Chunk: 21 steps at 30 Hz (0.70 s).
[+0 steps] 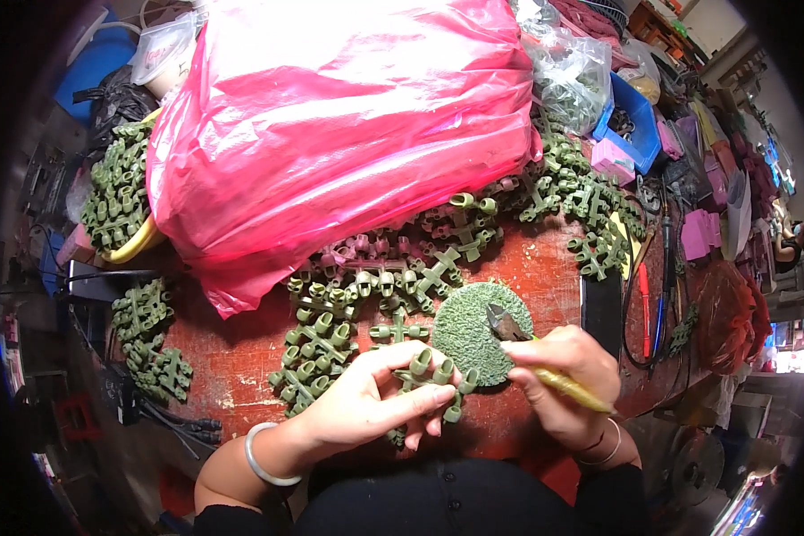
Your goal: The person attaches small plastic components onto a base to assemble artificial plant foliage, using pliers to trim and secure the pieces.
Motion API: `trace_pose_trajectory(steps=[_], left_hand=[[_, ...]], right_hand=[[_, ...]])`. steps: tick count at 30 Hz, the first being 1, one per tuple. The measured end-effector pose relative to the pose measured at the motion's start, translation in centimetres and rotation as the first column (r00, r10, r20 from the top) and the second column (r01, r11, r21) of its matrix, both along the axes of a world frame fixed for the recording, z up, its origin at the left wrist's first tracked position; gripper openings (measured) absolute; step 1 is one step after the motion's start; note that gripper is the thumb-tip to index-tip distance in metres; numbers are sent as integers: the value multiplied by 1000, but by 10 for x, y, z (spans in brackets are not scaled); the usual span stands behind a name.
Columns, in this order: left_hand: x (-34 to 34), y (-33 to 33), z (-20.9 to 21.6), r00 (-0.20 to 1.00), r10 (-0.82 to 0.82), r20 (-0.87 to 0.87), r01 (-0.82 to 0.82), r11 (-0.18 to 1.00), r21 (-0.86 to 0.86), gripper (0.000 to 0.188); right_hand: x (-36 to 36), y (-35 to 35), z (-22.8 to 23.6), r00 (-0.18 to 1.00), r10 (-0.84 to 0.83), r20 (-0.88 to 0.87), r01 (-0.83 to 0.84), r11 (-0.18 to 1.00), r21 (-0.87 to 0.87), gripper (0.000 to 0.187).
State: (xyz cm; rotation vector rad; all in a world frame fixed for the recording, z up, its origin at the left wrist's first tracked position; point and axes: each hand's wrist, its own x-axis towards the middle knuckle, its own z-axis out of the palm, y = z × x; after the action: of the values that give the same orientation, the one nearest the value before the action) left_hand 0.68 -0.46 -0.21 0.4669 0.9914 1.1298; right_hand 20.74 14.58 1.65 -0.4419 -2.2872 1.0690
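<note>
My left hand (366, 402) grips a green moulded plastic piece (444, 372) with small cup-shaped parts on a branching frame. The thumb presses on it from above. In my right hand (573, 371) is a pair of nippers (506, 325) with yellow handles and dark metal jaws, pointing up and to the left. Those jaws sit over a round, rough-textured green pad (464, 317), apart from the plastic piece. More such green pieces (317, 348) lie heaped just beyond my left hand.
A large pink plastic sheet (348, 134) covers a bulky pile across the far side. Green pieces (125, 188) are heaped at the left, others (581, 183) at the right. A blue bin (630, 121), a red pen-like tool (644, 304) and cables stand or lie on the right of the red table (228, 366).
</note>
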Motion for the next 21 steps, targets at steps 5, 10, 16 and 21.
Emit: trace_pose_trajectory(steps=[5,10,16,21], left_hand=[[0,1,1,999,-33,-3,33,999,32,26],[0,2,0,1000,-5,21,4,999,40,28],[-2,1,-9,976,182,119,-181,983,-20,37],[-3,2,-14,973,192,129,-191,981,-22,41]], right_hand=[[-5,4,-5,961,265,-75,-274,947,-169,32],[-2,-1,1,995,77,69,-68,990,-121,30],[-10,-1,-10,944,289,160,-296,955,24,34],[-8,-8,-9,889,324,324,-398,897,194,30]])
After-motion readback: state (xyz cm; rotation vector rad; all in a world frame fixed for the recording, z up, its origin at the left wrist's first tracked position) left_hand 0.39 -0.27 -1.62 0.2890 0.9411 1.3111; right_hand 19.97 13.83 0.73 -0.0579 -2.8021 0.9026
